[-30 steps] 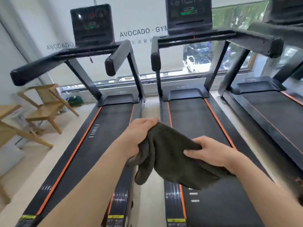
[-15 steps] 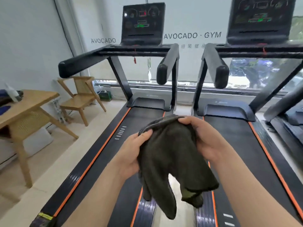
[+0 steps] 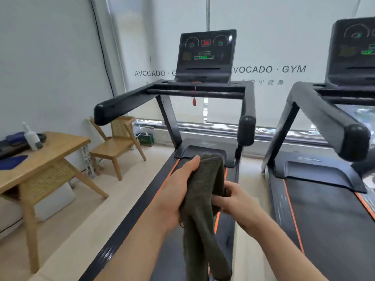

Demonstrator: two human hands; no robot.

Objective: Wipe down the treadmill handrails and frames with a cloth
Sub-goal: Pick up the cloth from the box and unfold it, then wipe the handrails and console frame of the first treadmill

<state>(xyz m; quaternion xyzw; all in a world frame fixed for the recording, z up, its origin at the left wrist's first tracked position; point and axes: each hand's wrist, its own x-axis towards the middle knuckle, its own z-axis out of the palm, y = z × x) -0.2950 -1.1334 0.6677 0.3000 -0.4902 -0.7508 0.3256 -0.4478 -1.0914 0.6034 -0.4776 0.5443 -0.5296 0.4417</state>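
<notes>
A person stands at the foot of a black treadmill in a gym, holding a dark olive cloth in both hands above the belt. The left hand has its grip closed on the cloth's upper fold, thumb lying along the top edge. The right hand has its grip closed lower on the cloth, its fingers curled into the fabric. The rest of the cloth hangs straight down between the forearms, well apart from the rails. The treadmill's left handrail and right handrail reach back toward the person from a lit console. A second treadmill stands just beside it on the right, with its own handrail jutting forward. On the left, a wooden counter carries a white bottle, and a wooden chair sits near the window. Lettering on the blind reads "AVOCADO · GYM".
</notes>
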